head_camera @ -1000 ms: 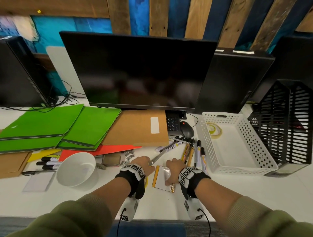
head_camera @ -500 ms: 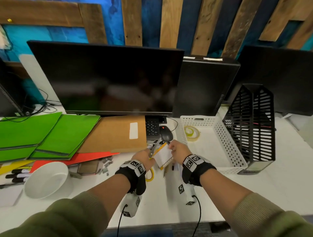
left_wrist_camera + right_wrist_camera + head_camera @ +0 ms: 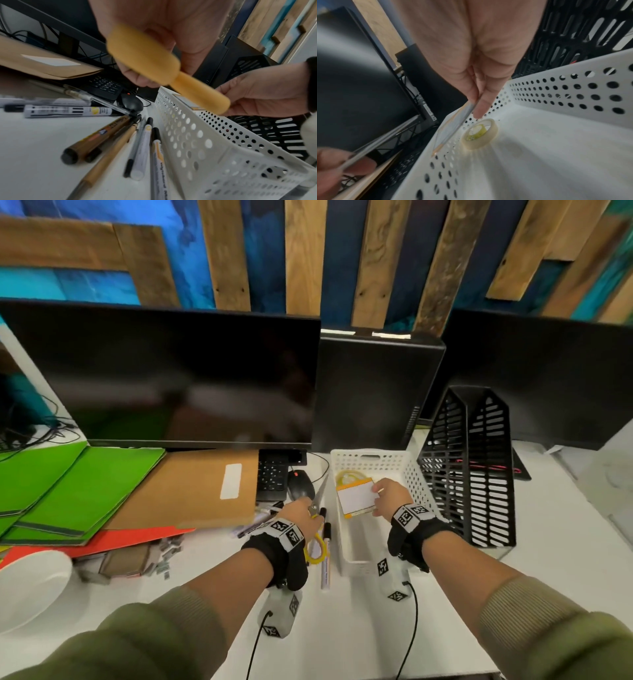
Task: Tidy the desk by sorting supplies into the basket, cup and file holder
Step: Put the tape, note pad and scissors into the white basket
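A: The right hand (image 3: 390,496) pinches the orange-edged pad of notes (image 3: 355,496) by its right edge, thumb against fingers. A second ago that pad lay on the worktop near its front edge, under both hands. It now hangs over the white basket (image 3: 424,491), above the far end where the tape roll (image 3: 479,133) lies on the floor of it.

B: The pad is not let go, then?

A: No. The right wrist view shows the grip closed on it, edge-on, just above the tape roll and clear of the basket floor.

B: And the left hand (image 3: 303,517)?

A: It grasps the scissors (image 3: 317,501) near the pivot, blades closed and pointing away toward the monitor (image 3: 164,378), yellow handles (image 3: 149,56) trailing under the palm. A second ago the scissors lay on the worktop; now they are carried, just left of the basket's left wall.

B: What does that mean for the sorting?

A: Probably two supplies go in on one trip. The markers (image 3: 140,148) lie loose along the basket's left wall, the cup (image 3: 27,587) sits at the worktop's left edge, the file holder (image 3: 479,474) stands right of the basket, and the green folders (image 3: 68,484) wait unsorted.
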The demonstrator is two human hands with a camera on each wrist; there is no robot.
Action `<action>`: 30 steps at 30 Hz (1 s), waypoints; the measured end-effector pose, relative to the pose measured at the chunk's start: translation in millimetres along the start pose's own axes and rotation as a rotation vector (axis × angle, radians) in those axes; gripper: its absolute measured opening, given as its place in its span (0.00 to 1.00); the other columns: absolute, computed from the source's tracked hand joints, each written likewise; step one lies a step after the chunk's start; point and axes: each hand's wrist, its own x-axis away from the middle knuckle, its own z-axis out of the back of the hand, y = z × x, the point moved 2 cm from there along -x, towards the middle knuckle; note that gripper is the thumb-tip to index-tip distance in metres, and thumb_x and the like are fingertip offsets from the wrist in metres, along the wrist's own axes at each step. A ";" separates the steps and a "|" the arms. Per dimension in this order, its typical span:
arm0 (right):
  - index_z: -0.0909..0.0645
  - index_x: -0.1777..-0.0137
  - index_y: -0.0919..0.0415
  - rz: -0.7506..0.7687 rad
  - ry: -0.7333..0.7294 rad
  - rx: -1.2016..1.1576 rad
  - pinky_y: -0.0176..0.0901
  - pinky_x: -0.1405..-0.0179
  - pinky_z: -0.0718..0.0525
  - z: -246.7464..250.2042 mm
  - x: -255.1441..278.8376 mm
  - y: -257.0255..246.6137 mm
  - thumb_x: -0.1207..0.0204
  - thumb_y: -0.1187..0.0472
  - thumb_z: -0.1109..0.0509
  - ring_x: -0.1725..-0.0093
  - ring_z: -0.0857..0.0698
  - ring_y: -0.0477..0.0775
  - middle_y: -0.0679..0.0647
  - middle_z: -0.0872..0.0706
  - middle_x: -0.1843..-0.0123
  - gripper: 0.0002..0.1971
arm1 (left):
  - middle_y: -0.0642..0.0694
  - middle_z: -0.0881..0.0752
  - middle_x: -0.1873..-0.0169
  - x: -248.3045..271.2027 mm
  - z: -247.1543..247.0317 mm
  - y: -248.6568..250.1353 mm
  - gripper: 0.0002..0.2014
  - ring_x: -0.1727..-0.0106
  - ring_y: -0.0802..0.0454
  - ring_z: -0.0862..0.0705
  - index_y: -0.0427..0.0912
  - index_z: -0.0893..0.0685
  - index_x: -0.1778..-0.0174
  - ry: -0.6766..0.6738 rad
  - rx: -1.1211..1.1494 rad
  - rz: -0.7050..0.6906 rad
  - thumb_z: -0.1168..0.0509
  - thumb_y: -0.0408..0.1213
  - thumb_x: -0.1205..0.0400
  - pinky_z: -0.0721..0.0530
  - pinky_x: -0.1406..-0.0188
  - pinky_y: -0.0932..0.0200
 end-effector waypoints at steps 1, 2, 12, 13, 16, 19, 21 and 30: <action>0.22 0.45 0.64 -0.013 -0.017 0.047 0.62 0.44 0.15 1.3 -4.7 5.0 0.26 0.77 0.38 0.47 0.16 0.67 0.62 0.24 0.51 0.13 | 0.41 0.16 0.43 -3.5 -2.8 4.1 0.15 0.43 0.43 0.18 0.39 0.22 0.41 0.013 0.010 0.004 0.41 0.44 0.18 0.23 0.48 0.57; 0.22 0.41 0.66 -0.018 -0.040 0.107 0.60 0.41 0.17 1.4 -7.5 7.9 0.26 0.76 0.37 0.43 0.17 0.68 0.61 0.24 0.50 0.15 | 0.41 0.16 0.44 -4.4 -3.6 6.9 0.15 0.43 0.43 0.18 0.39 0.22 0.41 0.017 0.018 0.015 0.40 0.44 0.18 0.23 0.49 0.57; 0.27 0.29 0.70 -0.015 -0.372 0.547 0.46 0.31 0.24 -13.7 -37.6 29.3 0.19 0.59 0.37 0.33 0.24 0.59 0.63 0.25 0.29 0.21 | 0.41 0.18 0.47 -23.5 -22.7 26.2 0.15 0.47 0.43 0.19 0.37 0.24 0.38 0.062 0.115 0.079 0.41 0.40 0.18 0.24 0.53 0.60; 0.25 0.32 0.69 -0.029 -0.400 0.543 0.45 0.36 0.20 -21.6 -54.9 41.1 0.22 0.60 0.33 0.37 0.22 0.58 0.61 0.22 0.33 0.20 | 0.42 0.20 0.50 -24.6 -23.3 27.1 0.15 0.50 0.45 0.20 0.37 0.24 0.38 0.063 0.121 0.082 0.41 0.40 0.18 0.23 0.52 0.59; 0.24 0.59 0.55 0.046 -0.509 0.780 0.42 0.43 0.18 -54.4 -146.6 92.4 0.35 0.50 0.22 0.48 0.20 0.52 0.51 0.20 0.57 0.15 | 0.44 0.22 0.52 -27.6 -22.7 30.1 0.15 0.53 0.48 0.23 0.36 0.25 0.37 0.064 0.146 0.097 0.42 0.39 0.18 0.22 0.52 0.58; 0.21 0.42 0.57 0.055 -0.469 0.779 0.47 0.38 0.18 -40.7 -127.8 76.2 0.35 0.59 0.22 0.43 0.20 0.52 0.49 0.21 0.45 0.21 | 0.41 0.19 0.46 -29.1 -20.2 32.7 0.17 0.51 0.47 0.22 0.38 0.26 0.34 0.068 0.146 0.107 0.42 0.39 0.17 0.22 0.50 0.57; 0.34 0.23 0.64 0.088 -0.520 0.729 0.47 0.29 0.25 -15.5 -57.4 32.4 0.29 0.66 0.27 0.27 0.26 0.58 0.57 0.28 0.26 0.34 | 0.39 0.18 0.41 -30.3 -19.3 33.9 0.17 0.50 0.46 0.20 0.38 0.26 0.34 0.073 0.148 0.109 0.42 0.39 0.17 0.21 0.48 0.56; 0.25 0.31 0.60 0.104 -0.470 0.195 0.50 0.35 0.19 5.1 -20.0 6.3 0.22 0.56 0.33 0.47 0.20 0.53 0.58 0.21 0.42 0.20 | 0.39 0.18 0.39 -36.4 -21.2 40.6 0.20 0.41 0.43 0.17 0.39 0.28 0.31 0.076 0.152 0.118 0.40 0.44 0.17 0.20 0.48 0.57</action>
